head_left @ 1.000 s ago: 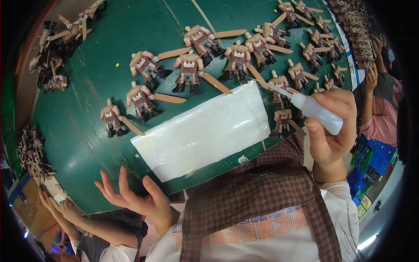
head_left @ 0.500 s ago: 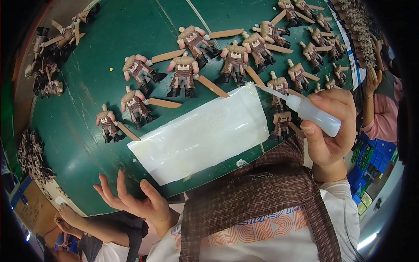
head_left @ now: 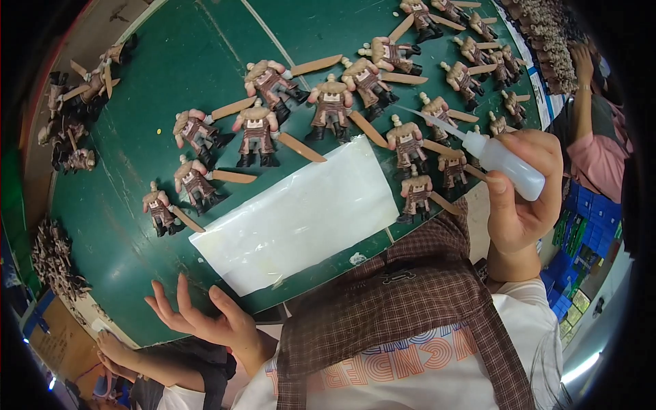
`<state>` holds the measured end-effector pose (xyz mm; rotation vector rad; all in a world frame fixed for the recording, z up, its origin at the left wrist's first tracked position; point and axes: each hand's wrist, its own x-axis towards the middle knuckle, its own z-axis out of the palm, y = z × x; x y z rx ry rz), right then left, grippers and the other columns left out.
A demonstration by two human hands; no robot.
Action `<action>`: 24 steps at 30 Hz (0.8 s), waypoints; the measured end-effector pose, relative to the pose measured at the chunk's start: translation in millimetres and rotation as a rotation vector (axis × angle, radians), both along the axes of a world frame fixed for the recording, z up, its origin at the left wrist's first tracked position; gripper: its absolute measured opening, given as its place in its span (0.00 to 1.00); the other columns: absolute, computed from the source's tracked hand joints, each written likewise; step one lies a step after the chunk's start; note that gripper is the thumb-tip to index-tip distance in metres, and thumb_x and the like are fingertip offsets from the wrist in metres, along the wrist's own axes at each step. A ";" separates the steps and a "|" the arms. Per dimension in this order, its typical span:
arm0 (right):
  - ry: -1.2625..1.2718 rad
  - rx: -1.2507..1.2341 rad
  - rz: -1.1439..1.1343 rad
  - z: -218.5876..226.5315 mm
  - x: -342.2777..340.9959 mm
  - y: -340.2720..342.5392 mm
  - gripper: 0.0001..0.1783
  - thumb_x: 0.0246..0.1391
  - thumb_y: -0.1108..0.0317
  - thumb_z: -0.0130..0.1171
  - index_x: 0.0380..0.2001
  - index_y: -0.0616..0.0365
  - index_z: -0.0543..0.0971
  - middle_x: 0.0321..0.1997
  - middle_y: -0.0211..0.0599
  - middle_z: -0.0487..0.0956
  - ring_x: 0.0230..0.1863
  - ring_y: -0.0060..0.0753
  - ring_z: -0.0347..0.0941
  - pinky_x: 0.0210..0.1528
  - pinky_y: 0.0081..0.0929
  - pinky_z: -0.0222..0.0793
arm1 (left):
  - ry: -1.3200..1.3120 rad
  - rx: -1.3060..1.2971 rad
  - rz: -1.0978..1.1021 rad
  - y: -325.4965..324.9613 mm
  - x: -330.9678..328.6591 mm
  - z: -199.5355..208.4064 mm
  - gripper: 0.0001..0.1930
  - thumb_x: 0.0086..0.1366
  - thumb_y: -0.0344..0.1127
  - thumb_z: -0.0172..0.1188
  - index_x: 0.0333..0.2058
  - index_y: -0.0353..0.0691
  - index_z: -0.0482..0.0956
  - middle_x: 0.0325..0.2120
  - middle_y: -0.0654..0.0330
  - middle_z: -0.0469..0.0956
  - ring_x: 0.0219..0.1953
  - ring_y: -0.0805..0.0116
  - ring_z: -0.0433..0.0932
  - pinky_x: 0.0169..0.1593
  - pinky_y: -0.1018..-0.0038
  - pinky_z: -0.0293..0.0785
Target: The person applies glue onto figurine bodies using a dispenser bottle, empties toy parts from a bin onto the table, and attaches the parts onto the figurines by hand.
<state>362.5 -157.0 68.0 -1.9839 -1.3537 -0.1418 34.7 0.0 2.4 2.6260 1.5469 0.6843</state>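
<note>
My right hand (head_left: 527, 217) is closed around a translucent white squeeze bottle (head_left: 511, 168) with a long thin nozzle pointing up and left. The nozzle's tip appears beside the black boots of a figurine (head_left: 365, 80); I cannot tell if they touch. My left hand (head_left: 205, 316) is raised palm up at the table's near edge, fingers spread, holding nothing. Between the hands lies a shiny white sheet (head_left: 294, 217). Several brown-clad figurines with tan blades lie beyond it, among them one figurine (head_left: 330, 106) at its far edge and another figurine (head_left: 415, 193) right of it.
The green table (head_left: 109, 253) bears a jumbled group of figurines (head_left: 72, 130) far left and a dark heap of small parts (head_left: 55, 256) near left. Packed rows of parts (head_left: 543, 44) line the far right. Co-workers' arms show at both sides; blue crates (head_left: 588, 219) stand right.
The view has shifted, so the table and figurines sit further left. My right hand has moved the bottle rightward relative to the figurines. My left hand stays open.
</note>
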 end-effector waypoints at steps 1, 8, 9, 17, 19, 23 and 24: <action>-0.020 -0.001 -0.016 0.5 1.1 -2.0 0.20 0.46 0.68 0.69 0.42 0.64 0.76 0.38 0.42 0.75 0.37 0.34 0.72 0.40 0.24 0.68 | -0.004 0.010 0.001 0.2 -0.4 -0.6 0.20 0.66 0.44 0.52 0.49 0.36 0.74 0.61 0.46 0.61 0.66 0.41 0.50 0.64 0.44 0.47; -0.023 -0.014 -0.021 -2.0 6.1 -2.9 0.20 0.44 0.70 0.70 0.41 0.65 0.77 0.38 0.43 0.75 0.38 0.34 0.73 0.38 0.23 0.69 | -0.024 0.031 -0.006 1.9 0.0 -2.9 0.18 0.66 0.43 0.52 0.49 0.37 0.75 0.60 0.47 0.63 0.65 0.42 0.53 0.64 0.45 0.48; -0.021 -0.014 -0.024 -3.2 6.6 -2.8 0.20 0.44 0.70 0.70 0.41 0.65 0.77 0.38 0.43 0.75 0.38 0.34 0.73 0.38 0.23 0.69 | -0.023 0.031 -0.009 1.7 0.5 -2.8 0.18 0.66 0.43 0.52 0.49 0.37 0.75 0.60 0.47 0.63 0.65 0.42 0.53 0.64 0.45 0.48; -0.034 0.007 0.004 -7.6 8.9 2.6 0.20 0.43 0.71 0.71 0.41 0.65 0.77 0.37 0.43 0.76 0.35 0.33 0.73 0.36 0.22 0.69 | -0.019 0.021 -0.007 0.4 0.1 -1.4 0.19 0.66 0.42 0.52 0.49 0.36 0.75 0.60 0.47 0.63 0.65 0.42 0.53 0.64 0.45 0.48; -0.048 -0.010 0.009 -6.6 8.7 4.5 0.20 0.43 0.71 0.71 0.41 0.65 0.77 0.37 0.43 0.76 0.35 0.33 0.73 0.36 0.22 0.69 | -0.017 0.011 0.006 -0.3 0.5 -0.9 0.19 0.66 0.42 0.52 0.49 0.36 0.74 0.60 0.47 0.63 0.66 0.42 0.52 0.64 0.44 0.47; -0.070 -0.029 0.005 -6.0 8.4 5.6 0.20 0.43 0.71 0.71 0.40 0.66 0.77 0.36 0.44 0.76 0.34 0.34 0.74 0.35 0.23 0.70 | -0.017 -0.004 0.009 -0.7 2.0 -1.6 0.19 0.65 0.42 0.52 0.49 0.36 0.74 0.60 0.47 0.62 0.66 0.42 0.51 0.64 0.45 0.47; -0.071 -0.031 0.006 -5.0 8.3 6.3 0.20 0.43 0.71 0.71 0.40 0.66 0.77 0.36 0.44 0.76 0.34 0.34 0.74 0.35 0.23 0.70 | -0.018 -0.006 0.009 -0.5 1.6 -1.5 0.19 0.65 0.42 0.52 0.49 0.36 0.74 0.60 0.47 0.62 0.66 0.42 0.51 0.64 0.45 0.47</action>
